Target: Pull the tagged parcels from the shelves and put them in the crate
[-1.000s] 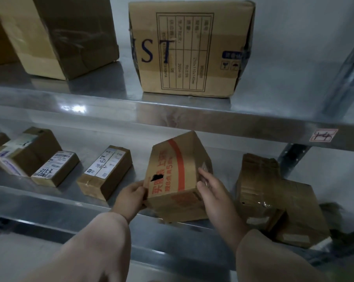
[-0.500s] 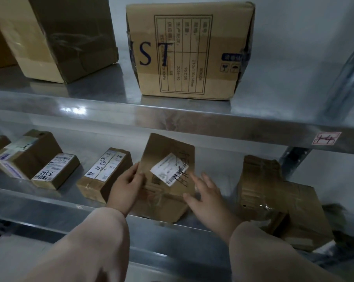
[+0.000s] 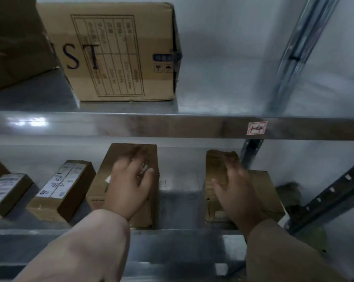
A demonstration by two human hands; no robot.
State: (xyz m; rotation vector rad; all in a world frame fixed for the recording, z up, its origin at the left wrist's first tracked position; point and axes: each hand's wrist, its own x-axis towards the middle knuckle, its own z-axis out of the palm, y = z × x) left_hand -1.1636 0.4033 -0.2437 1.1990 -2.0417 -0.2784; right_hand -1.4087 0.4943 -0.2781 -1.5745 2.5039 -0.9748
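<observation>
A brown cardboard parcel [image 3: 102,186] lies flat on the lower metal shelf [image 3: 180,202], its white label mostly covered. My left hand [image 3: 129,186] rests on top of it with fingers spread and blurred. To the right sits a crumpled taped brown parcel [image 3: 212,176]. My right hand [image 3: 239,192] lies over it with fingers extended, also blurred. The crate is out of sight.
Two smaller labelled boxes [image 3: 64,184] [image 3: 7,190] lie left on the same shelf. The upper shelf [image 3: 192,125] holds a large carton printed "ST" [image 3: 119,55] and a darker carton [image 3: 15,41]. A shelf tag [image 3: 256,128] and steel uprights [image 3: 294,55] stand at right.
The middle parcel, held tilted with its label up, now lies flat on the shelf. My left hand went on top of it; my right hand moved right onto the crumpled parcel.
</observation>
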